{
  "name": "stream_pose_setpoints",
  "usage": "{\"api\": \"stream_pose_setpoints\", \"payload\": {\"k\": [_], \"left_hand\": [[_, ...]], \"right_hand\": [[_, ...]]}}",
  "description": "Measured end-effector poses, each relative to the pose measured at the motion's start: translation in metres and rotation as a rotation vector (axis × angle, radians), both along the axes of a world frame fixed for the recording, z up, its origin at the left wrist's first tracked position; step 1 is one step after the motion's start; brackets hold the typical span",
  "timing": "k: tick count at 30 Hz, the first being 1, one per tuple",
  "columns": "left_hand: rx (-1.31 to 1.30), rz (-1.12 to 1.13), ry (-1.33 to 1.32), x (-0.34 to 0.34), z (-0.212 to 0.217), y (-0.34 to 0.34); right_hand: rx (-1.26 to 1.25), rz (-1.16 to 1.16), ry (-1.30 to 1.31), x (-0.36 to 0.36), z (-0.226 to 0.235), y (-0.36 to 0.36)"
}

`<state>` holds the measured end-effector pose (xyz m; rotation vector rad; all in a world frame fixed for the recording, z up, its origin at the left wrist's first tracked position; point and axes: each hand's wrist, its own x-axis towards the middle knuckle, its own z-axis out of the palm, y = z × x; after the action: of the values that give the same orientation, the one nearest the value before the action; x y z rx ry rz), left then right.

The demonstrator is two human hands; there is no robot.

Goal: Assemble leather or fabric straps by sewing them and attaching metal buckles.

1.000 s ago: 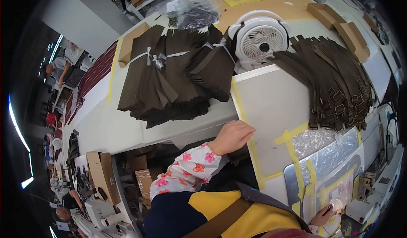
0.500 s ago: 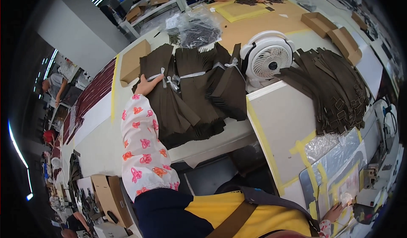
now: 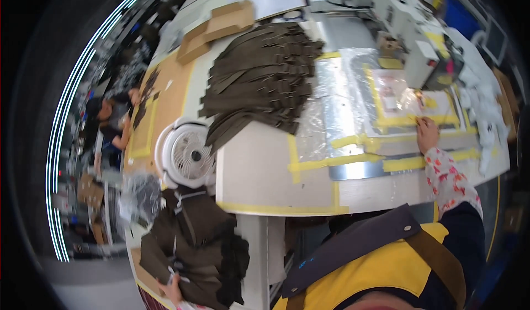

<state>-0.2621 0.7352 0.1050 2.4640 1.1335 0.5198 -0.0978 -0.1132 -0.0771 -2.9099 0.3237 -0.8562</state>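
Observation:
My left hand (image 3: 172,290) is at the lower left, closed on the edge of a tied bundle of dark brown fabric strips (image 3: 190,260), thumb near its pale tie. Another tied brown bundle (image 3: 201,219) lies against it. On the right, my right hand (image 3: 427,135) rests with fingers stretched forward on the taped edge of a clear plastic sheet (image 3: 389,96). This sheet lies in front of a white sewing machine (image 3: 422,61); whether anything small is under the fingertips is hard to see. Loose brown strips with square ends (image 3: 265,78) are heaped between the hands, farther back.
A white fan (image 3: 185,152) stands beside the bundles. Behind the heap are open cardboard boxes (image 3: 229,20). Clear plastic bags (image 3: 139,197) lie at the left. Across the table a person (image 3: 113,119) handles dark pieces. Yellow tape (image 3: 281,209) edges the raised board.
My view has swung to the right, bringing the sewing machine and my right hand into fuller sight. My left hand stays at the brown bundles, now at the lower left of the view.

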Motion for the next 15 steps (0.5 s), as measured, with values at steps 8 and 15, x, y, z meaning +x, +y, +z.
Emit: {"api": "stream_pose_setpoints", "payload": {"k": [8,15], "left_hand": [[-0.171,-0.524,-0.03,0.059,0.113,-0.283],[-0.848,-0.94,0.369,0.122,-0.001,-0.324]], "right_hand": [[0.222,0.157,0.017,-0.016,0.027,-0.04],[0.201,0.02,-0.128,0.04,0.24,-0.278]]}}
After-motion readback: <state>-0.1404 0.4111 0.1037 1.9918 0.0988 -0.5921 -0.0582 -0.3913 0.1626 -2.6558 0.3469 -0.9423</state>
